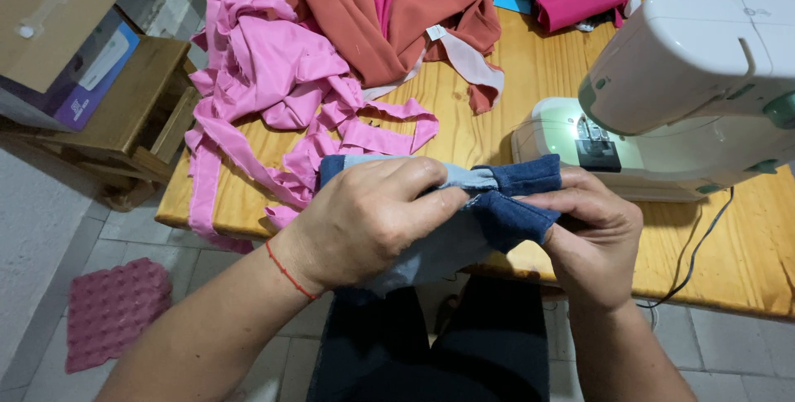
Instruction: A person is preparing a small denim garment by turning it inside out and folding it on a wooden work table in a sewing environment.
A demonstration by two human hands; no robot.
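A folded piece of dark blue denim with a paler grey-blue underside (489, 203) is held between two bare hands just above the near edge of a light wooden table (530, 87), in front of the seated person's dark-clothed lap. The denim is pinched by the left hand (364, 216), a thin red cord being worn at its wrist, with the thumb and fingers closed over the cloth's left half. The right half is gripped by the right hand (592, 232), its fingers curled tightly around the dark folded edge. Just beyond the hands, a white plastic sewing machine (687, 79) is seen standing on the table, its work light lit over the needle plate, and a black cable (691, 257) is trailed from it over the table's front edge. To the left, a heap of crumpled pink fabric strips (273, 87) is spread across the tabletop, one strip hanging over the edge; a rust-red cloth (373, 13) is piled behind it. On the tiled floor below, a dusty-pink bobbled mat (112, 311) is laid beside a low wooden bench (137, 112) on which a cardboard box (50, 17) is kept.
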